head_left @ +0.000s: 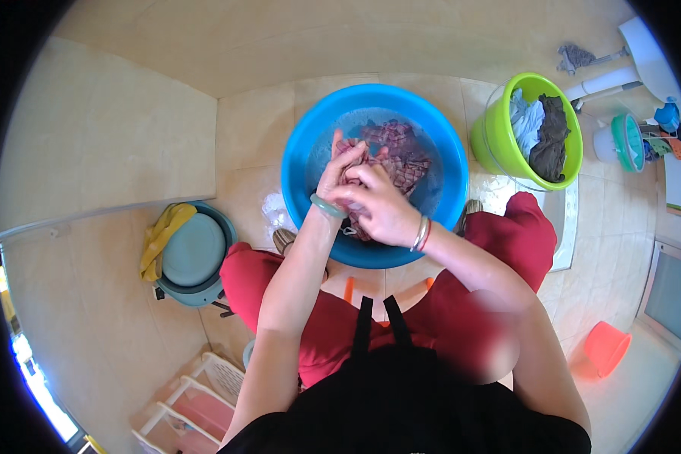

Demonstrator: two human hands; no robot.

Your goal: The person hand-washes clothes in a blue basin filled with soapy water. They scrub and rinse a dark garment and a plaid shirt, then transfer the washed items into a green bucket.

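A big round blue basin (297,133) stands on the floor between my knees, with water in it. Red-and-white checked cloth (407,172) lies bunched and wet in the water, partly lifted toward my hands. My left hand (336,175), with a pale green bangle at the wrist, grips a fold of this cloth over the basin's left half. Across it reaches my right hand (382,208), with bracelets on the wrist, its fingers closed on the same cloth. A small metal piece shows at the cloth's near end. Some fingertips are hidden in the folds.
Right of the basin stands a green bucket (496,144) holding light blue and dark clothes (550,136). At the left are stacked grey-blue basins (194,246) with a yellow cloth (163,234). A white rack (181,405) is at lower left, a coral bucket (607,349) at lower right.
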